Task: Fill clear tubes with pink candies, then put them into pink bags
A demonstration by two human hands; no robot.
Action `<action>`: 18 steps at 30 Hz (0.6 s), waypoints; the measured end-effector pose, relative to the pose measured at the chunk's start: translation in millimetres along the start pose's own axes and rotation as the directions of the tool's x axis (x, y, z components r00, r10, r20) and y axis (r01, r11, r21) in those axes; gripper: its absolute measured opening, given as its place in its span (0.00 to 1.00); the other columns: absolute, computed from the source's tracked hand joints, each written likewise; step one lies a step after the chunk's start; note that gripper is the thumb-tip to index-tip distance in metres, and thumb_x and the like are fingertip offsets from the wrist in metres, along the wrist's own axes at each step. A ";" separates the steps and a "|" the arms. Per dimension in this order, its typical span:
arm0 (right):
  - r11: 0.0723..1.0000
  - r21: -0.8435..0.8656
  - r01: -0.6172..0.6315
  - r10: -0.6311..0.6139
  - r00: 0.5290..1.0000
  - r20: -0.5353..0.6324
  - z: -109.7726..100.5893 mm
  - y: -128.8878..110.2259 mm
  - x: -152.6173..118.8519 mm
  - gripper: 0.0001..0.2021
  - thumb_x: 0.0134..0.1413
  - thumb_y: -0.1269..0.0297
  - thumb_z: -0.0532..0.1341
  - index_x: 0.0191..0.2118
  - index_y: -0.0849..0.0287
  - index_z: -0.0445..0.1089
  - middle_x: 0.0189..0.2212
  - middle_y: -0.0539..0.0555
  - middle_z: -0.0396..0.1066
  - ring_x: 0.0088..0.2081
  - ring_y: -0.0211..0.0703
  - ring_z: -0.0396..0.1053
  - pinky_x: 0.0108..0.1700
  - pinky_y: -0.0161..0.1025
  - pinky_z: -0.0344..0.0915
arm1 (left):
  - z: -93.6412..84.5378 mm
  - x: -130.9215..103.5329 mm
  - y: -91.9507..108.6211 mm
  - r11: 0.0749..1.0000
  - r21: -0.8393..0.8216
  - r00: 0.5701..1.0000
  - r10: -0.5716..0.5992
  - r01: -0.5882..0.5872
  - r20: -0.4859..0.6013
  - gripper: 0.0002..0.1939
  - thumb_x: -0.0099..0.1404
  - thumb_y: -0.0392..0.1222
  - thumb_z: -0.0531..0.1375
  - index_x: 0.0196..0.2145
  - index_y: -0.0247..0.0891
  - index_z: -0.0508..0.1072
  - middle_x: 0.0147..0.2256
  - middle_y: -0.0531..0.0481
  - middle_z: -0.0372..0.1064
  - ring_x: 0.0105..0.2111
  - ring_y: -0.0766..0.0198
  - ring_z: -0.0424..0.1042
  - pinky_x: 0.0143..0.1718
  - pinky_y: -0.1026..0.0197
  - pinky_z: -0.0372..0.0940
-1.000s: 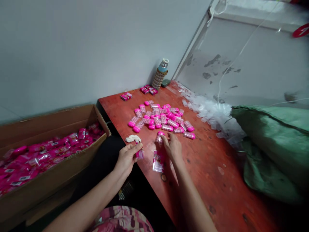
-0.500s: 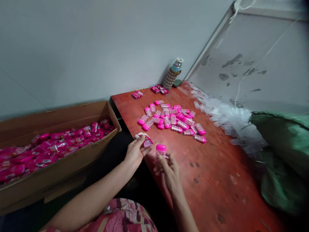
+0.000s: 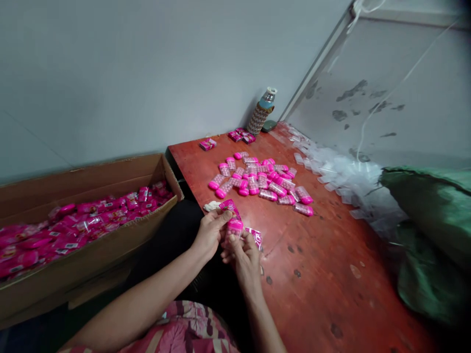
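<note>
My left hand (image 3: 210, 232) is closed on a pink printed label (image 3: 230, 207) at the table's near left edge. Fingers of my right hand (image 3: 243, 254) are wrapped round a small clear container with a pink cap (image 3: 234, 227), which meets the label between both hands. Another pink printed piece (image 3: 254, 237) shows just beyond my right fingers; whether it is held is unclear. Something white and crumpled (image 3: 212, 206) lies beside my left fingertips. Farther back, several pink-capped containers (image 3: 262, 180) with small balls inside lie in a loose heap.
An open cardboard box (image 3: 172, 177) on the left holds many pink wrapped packs (image 3: 91, 223). On the red table (image 3: 312, 264) are pink label stacks (image 3: 208, 143), a bottle in a woven cover (image 3: 259, 117) and clear plastic sleeves (image 3: 333, 171). A green sack (image 3: 423, 206) bulges at right.
My right hand has moved left with the container, bringing it against the label in my left hand. The printed piece beside my right fingers now shows clearly.
</note>
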State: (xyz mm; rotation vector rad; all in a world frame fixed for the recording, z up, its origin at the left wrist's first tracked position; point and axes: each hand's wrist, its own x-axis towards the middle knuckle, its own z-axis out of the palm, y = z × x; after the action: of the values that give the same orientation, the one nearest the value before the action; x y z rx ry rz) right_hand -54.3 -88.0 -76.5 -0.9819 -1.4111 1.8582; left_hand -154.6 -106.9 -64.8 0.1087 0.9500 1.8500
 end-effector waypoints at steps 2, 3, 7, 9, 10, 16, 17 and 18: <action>1.000 -0.024 0.015 -0.016 0.999 -0.028 -0.8 0.6 -0.1 0.12 0.49 0.58 0.59 0.36 0.58 0.60 0.19 0.44 0.65 0.17 0.33 0.65 0.17 0.29 0.63 | -1.6 -0.1 -3.2 0.999 0.041 0.998 -0.037 0.035 0.042 0.16 0.47 0.45 0.65 0.30 0.35 0.64 0.19 0.56 0.63 0.13 0.71 0.60 0.11 0.69 0.53; 0.999 -0.041 0.027 -0.028 0.999 -0.040 -1.2 0.8 -0.1 0.12 0.49 0.58 0.59 0.36 0.58 0.60 0.19 0.45 0.66 0.18 0.33 0.65 0.17 0.29 0.63 | -2.6 -0.2 -5.2 0.996 0.068 0.996 -0.059 0.055 0.064 0.15 0.47 0.44 0.65 0.29 0.34 0.65 0.18 0.55 0.63 0.12 0.72 0.59 0.11 0.69 0.52; 0.990 -0.123 0.072 -0.080 0.995 -0.063 -3.8 1.5 0.1 0.11 0.49 0.59 0.59 0.36 0.57 0.60 0.21 0.45 0.67 0.18 0.32 0.65 0.19 0.29 0.63 | -6.5 0.6 -8.7 0.985 0.148 0.988 -0.106 0.089 0.110 0.13 0.49 0.45 0.63 0.23 0.32 0.66 0.16 0.55 0.61 0.11 0.71 0.58 0.11 0.68 0.52; 0.989 -0.121 0.080 -0.086 0.995 -0.043 -6.0 2.0 1.0 0.10 0.49 0.60 0.59 0.35 0.57 0.60 0.20 0.45 0.66 0.18 0.32 0.64 0.18 0.28 0.62 | -7.8 1.8 -5.8 0.979 0.178 0.983 -0.128 0.103 0.135 0.14 0.49 0.45 0.63 0.20 0.32 0.66 0.16 0.54 0.62 0.12 0.71 0.59 0.12 0.67 0.54; 0.993 -0.092 0.070 -0.071 0.997 -0.015 -7.3 2.3 1.7 0.09 0.50 0.60 0.59 0.34 0.58 0.60 0.20 0.45 0.66 0.17 0.31 0.64 0.18 0.28 0.62 | -8.3 2.5 -3.4 0.974 0.196 0.977 -0.146 0.115 0.152 0.14 0.49 0.45 0.63 0.19 0.31 0.67 0.15 0.53 0.62 0.12 0.71 0.60 0.13 0.67 0.54; 0.994 0.096 -0.058 0.049 0.994 0.100 -12.7 3.7 3.6 0.10 0.49 0.58 0.59 0.32 0.59 0.61 0.19 0.46 0.67 0.14 0.31 0.62 0.13 0.26 0.56 | -9.2 2.8 5.4 0.937 0.316 0.955 -0.217 0.147 0.202 0.13 0.48 0.44 0.64 0.18 0.30 0.69 0.15 0.51 0.64 0.14 0.69 0.62 0.15 0.67 0.56; 0.998 0.057 -0.025 0.022 0.998 0.053 -12.8 3.7 3.0 0.10 0.49 0.58 0.60 0.32 0.59 0.61 0.19 0.46 0.67 0.15 0.31 0.62 0.14 0.26 0.57 | -9.0 1.7 4.0 0.932 0.333 0.956 -0.219 0.146 0.194 0.13 0.48 0.44 0.64 0.19 0.29 0.70 0.16 0.50 0.65 0.14 0.69 0.63 0.15 0.67 0.56; 1.000 0.005 0.016 -0.016 1.000 0.000 -12.8 3.7 2.4 0.10 0.48 0.59 0.60 0.32 0.59 0.61 0.19 0.45 0.67 0.16 0.31 0.63 0.16 0.26 0.59 | -8.7 0.3 2.0 0.929 0.340 0.958 -0.218 0.147 0.184 0.13 0.48 0.44 0.64 0.20 0.29 0.71 0.17 0.49 0.66 0.15 0.68 0.64 0.16 0.66 0.57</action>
State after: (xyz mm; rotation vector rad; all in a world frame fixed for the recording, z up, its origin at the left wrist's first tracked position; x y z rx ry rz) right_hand -45.0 -80.3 -82.6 -0.9656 -1.4095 1.8492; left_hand -160.3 -111.9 -69.6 0.4031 1.0622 1.4642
